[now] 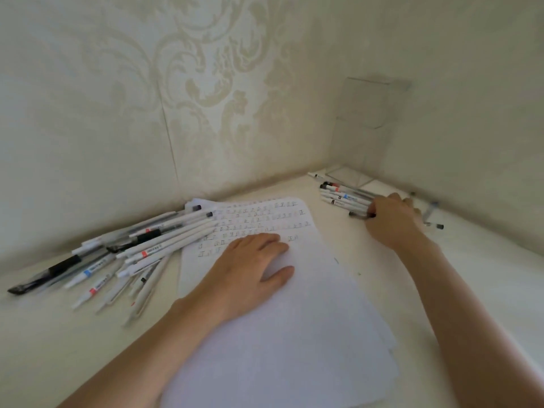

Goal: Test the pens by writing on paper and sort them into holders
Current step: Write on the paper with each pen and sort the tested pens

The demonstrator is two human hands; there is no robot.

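Sorting looks underway: a loose pile of pens (123, 254) lies left, the left hand (250, 269) rests flat and empty on the paper (294, 334), and the right hand (391, 219) closes around a pen (357, 214) beside the clear holder (365, 128); next, seemingly, lifting it in.

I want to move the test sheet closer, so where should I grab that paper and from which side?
Take the paper by its right long edge, coming in from the right. That edge lies bare on the table, while the left hand presses flat on its middle and the pen pile overlaps its far left corner. It lies flat, so slide fingers under.
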